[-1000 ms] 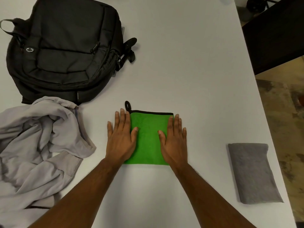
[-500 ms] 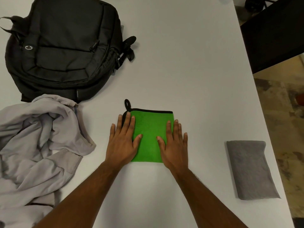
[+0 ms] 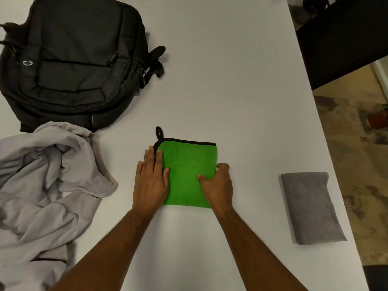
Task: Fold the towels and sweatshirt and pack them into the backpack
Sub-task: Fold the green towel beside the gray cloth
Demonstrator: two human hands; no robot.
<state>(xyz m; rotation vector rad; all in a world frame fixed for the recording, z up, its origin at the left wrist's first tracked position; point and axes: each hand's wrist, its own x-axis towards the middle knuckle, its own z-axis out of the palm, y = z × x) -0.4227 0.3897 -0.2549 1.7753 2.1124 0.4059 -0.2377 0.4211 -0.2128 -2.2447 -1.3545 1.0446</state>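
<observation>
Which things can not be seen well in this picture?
Head view only:
- right hand: fingertips curl over the green towel edge, hidden.
- sweatshirt: cut off by the left and bottom edges.
- backpack: inside hidden by its fabric; small logo unreadable.
- Floor objects at right: blurred.

The right hand [image 3: 217, 183] covers the near right corner of the green towel [image 3: 186, 173]; its fingers curl over the towel's right edge, fingertips hidden. The left hand [image 3: 152, 181] covers the towel's left edge. The sweatshirt [image 3: 48, 185] is cut off by the left and bottom edges. The backpack [image 3: 73, 59] is cut off at the top and left, its lower edge hidden under the sweatshirt.
</observation>
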